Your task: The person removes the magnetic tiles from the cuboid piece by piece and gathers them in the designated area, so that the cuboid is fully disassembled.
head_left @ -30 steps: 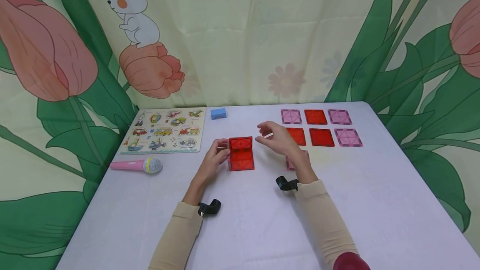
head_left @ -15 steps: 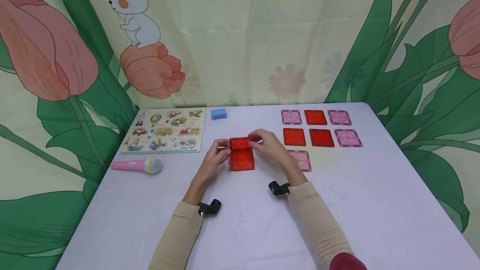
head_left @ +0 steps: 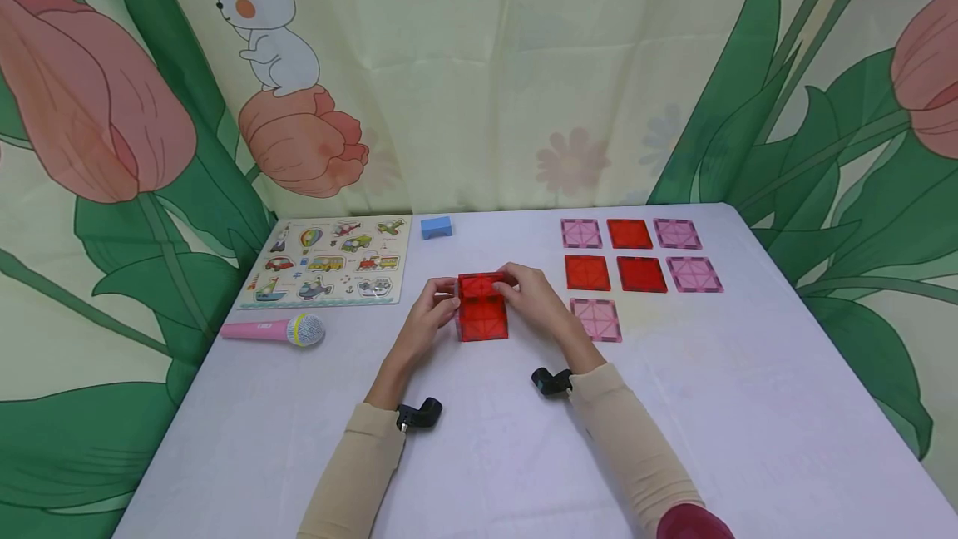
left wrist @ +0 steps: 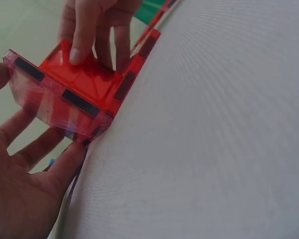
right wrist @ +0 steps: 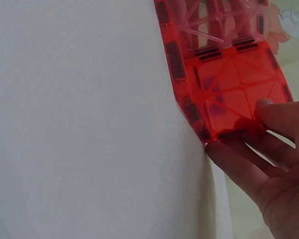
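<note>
My left hand (head_left: 423, 316) holds a clear pink magnetic tile (left wrist: 45, 102) standing on edge, fingers on its outer face and thumb at its top edge. A red magnetic tile (right wrist: 241, 87) stands upright at the back, meeting the pink one at a corner. The right hand (head_left: 535, 299) pinches this red tile at its right side, thumb on the front face and fingers behind. Below them, another red magnetic tile (head_left: 482, 327) lies flat on the table as a base, its dark magnet strips showing along the edge in both wrist views.
To the right lie several flat tiles, among them a red tile (head_left: 642, 274) and a pink tile (head_left: 596, 320). A picture puzzle board (head_left: 329, 260), a pink toy microphone (head_left: 273, 330) and a blue block (head_left: 437, 228) are at the left and back. Behind hangs a printed curtain (head_left: 449, 106).
My right hand has come left from beside the tiles and taken hold of the upright red tile. The left hand has stayed in place at the pink tile.
</note>
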`<state>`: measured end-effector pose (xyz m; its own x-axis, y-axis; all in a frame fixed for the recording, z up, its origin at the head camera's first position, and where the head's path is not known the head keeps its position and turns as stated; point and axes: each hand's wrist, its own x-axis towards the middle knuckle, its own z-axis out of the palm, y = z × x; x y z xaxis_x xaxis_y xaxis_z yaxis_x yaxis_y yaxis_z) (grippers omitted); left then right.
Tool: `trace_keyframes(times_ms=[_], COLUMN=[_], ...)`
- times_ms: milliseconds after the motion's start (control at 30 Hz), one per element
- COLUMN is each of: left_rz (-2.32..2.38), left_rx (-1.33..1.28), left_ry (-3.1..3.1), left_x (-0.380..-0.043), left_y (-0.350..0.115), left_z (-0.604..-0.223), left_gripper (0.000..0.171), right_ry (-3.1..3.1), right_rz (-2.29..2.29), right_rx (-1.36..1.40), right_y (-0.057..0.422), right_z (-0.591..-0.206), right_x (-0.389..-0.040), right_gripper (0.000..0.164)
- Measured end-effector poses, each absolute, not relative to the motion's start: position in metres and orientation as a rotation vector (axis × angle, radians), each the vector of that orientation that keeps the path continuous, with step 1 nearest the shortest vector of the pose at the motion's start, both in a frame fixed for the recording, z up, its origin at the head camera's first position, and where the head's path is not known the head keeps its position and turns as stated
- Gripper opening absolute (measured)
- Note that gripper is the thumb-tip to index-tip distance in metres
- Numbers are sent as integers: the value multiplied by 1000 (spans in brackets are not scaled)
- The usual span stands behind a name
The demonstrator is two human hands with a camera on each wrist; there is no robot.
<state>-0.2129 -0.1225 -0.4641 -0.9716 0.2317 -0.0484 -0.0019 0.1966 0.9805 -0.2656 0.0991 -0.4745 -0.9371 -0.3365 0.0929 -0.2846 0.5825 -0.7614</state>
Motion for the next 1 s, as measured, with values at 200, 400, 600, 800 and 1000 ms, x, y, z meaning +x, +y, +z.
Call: trace_keyframes(times_ms=[200, 400, 600, 800, 1000], left_rz=[1866, 1860, 1862, 1855, 1856], left_rx=[216, 216, 215, 185, 162], left_ry=[2284, 2289, 2296, 2311, 2314], left_x=[-213, -214, -214, -215, -217], left_y=[-122, -122, -122, -120, -119], left_z=[-465, -466, -467, -469, -471], left_gripper=[43, 43, 46, 45, 41], right_ry=[2740, 2742, 2731, 2706, 2766], right_rz=[-1313, -1299, -1332, -1387, -1379], right_rx=[-538, -540, -512, -455, -444], right_y=[99, 98, 99, 101, 104], right_z=[-477, -478, -479, -480, -471], right_x=[-267, -268, -268, -268, -266], right_gripper=[23, 19, 17, 22, 23])
